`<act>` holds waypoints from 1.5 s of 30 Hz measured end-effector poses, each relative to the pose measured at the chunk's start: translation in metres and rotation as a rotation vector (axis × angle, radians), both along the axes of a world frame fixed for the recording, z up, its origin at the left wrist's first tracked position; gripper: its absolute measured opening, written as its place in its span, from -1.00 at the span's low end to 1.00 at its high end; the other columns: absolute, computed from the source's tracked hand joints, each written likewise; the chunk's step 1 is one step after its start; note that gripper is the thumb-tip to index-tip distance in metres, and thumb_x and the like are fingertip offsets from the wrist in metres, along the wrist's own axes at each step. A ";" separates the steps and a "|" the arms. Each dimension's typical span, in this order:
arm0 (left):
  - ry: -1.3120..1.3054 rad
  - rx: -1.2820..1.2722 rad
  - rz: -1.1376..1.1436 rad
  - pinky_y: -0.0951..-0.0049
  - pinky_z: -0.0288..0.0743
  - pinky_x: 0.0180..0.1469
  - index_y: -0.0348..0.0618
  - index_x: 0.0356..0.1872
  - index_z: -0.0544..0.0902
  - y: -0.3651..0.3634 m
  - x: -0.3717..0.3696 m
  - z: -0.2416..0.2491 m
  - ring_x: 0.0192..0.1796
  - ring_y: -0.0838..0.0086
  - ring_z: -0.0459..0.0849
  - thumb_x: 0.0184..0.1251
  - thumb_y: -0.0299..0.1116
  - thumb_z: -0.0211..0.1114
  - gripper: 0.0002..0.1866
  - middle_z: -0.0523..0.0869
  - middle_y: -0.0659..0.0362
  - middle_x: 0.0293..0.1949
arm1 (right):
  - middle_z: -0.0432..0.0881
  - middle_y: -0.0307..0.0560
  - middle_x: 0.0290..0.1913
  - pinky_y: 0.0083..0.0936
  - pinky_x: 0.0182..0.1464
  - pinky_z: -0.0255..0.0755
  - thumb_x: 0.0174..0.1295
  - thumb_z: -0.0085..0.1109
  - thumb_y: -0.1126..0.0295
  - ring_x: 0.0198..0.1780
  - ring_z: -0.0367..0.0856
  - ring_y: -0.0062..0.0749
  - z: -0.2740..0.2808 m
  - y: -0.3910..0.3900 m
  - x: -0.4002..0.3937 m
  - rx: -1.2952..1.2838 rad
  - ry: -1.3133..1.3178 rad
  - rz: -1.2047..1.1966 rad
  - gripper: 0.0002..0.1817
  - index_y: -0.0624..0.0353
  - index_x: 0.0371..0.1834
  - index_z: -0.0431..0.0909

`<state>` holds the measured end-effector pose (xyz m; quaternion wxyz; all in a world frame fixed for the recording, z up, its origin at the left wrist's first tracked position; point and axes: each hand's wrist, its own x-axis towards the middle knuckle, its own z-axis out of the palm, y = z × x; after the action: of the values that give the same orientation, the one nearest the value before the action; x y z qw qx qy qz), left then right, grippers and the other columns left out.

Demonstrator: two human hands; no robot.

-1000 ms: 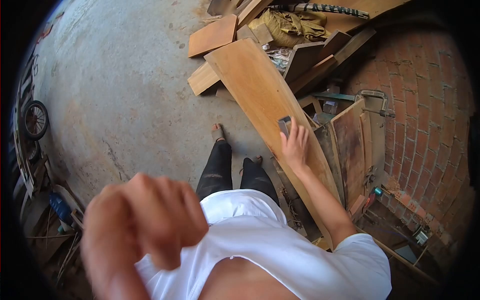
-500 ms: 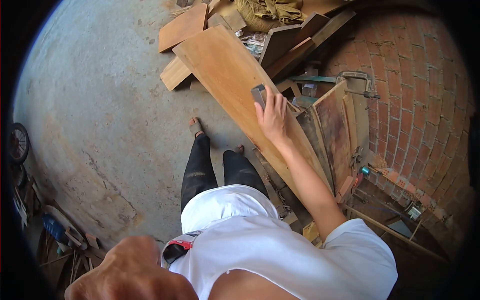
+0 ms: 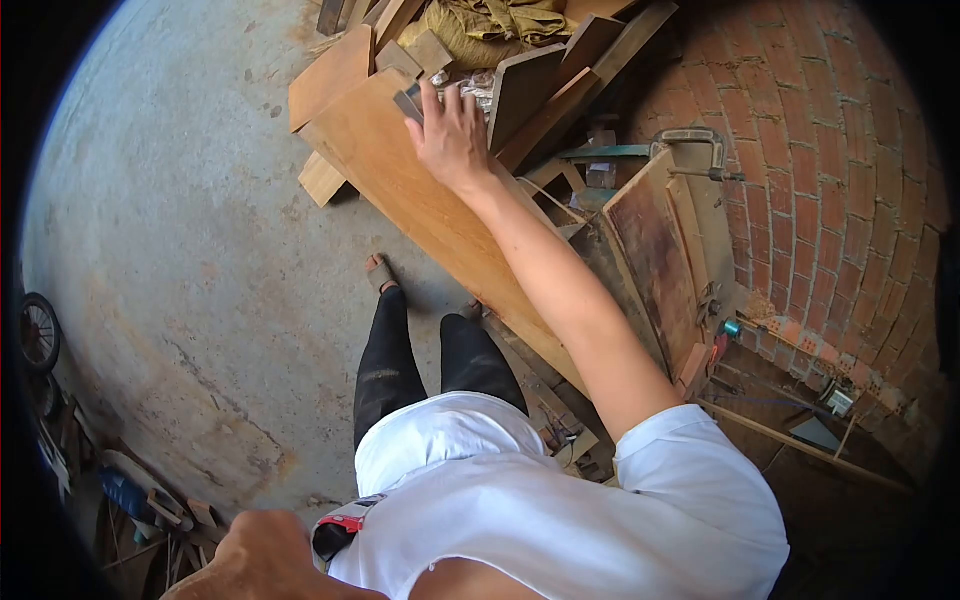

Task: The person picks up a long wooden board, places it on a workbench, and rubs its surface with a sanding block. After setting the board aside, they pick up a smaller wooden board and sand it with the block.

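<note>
A long brown wooden board (image 3: pixel 450 225) runs diagonally from the upper left toward my right side. Near its far end, my right hand (image 3: pixel 450 135) is closed around a small grey block (image 3: pixel 408 102), which rests on the board's surface. The fingers partly cover the block. At the bottom left, close to the camera, is my left hand (image 3: pixel 265 560); its fingers are hidden from view, and nothing it might hold can be made out.
Wood pieces (image 3: pixel 330 75) and a yellowish sack (image 3: pixel 470 35) lie beyond the board. A clamp (image 3: pixel 690 137) grips upright boards (image 3: pixel 650 235) beside the brick wall (image 3: pixel 800 170). A wheel (image 3: pixel 40 333) stands at the far left.
My right hand has moved with the grey block along the board toward its far end. The view has shifted slightly, and my left hand sits lower in it.
</note>
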<state>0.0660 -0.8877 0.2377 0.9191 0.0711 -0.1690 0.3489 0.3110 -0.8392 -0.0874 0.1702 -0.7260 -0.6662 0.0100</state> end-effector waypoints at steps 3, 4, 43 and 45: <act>-0.142 0.062 0.014 0.58 0.08 -0.70 0.20 0.10 0.63 0.008 -0.003 -0.008 -0.73 0.56 0.46 0.44 -0.35 0.26 -0.74 0.60 0.15 -0.46 | 0.39 0.11 -0.08 -0.10 -0.03 0.36 0.24 0.28 0.24 -0.06 0.39 0.02 0.023 -0.102 0.013 -0.126 -0.082 -0.014 -0.31 0.18 0.41 0.24; -0.163 0.062 0.022 0.58 0.08 -0.70 0.20 0.10 0.63 0.011 -0.004 -0.016 -0.73 0.56 0.46 0.44 -0.35 0.26 -0.74 0.60 0.15 -0.46 | 0.39 0.12 -0.08 -0.10 -0.03 0.35 0.24 0.28 0.24 -0.07 0.39 0.02 0.032 -0.139 0.018 -0.169 -0.075 -0.019 -0.30 0.19 0.41 0.24; 0.075 0.036 0.082 0.46 0.17 -0.75 -0.01 -0.31 0.50 0.001 -0.082 -0.032 -0.79 0.44 0.39 0.43 -0.49 0.07 -0.89 0.51 0.08 -0.63 | 0.38 0.12 -0.14 -0.07 -0.06 0.37 0.23 0.30 0.26 -0.10 0.40 0.04 0.035 -0.144 0.013 -0.162 -0.138 0.087 -0.30 0.21 0.40 0.26; 0.073 0.049 0.082 0.45 0.17 -0.75 -0.02 -0.33 0.50 0.005 -0.087 -0.034 -0.80 0.43 0.39 0.43 -0.49 0.06 -0.88 0.50 0.07 -0.64 | 0.38 0.11 -0.14 -0.09 -0.06 0.36 0.23 0.30 0.26 -0.11 0.40 0.03 0.035 -0.164 0.009 -0.186 -0.121 0.086 -0.31 0.20 0.40 0.26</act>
<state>-0.0210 -0.8829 0.2041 0.9076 0.1132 -0.1409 0.3790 0.3200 -1.0032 -0.0524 0.0609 -0.7088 -0.7019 0.0354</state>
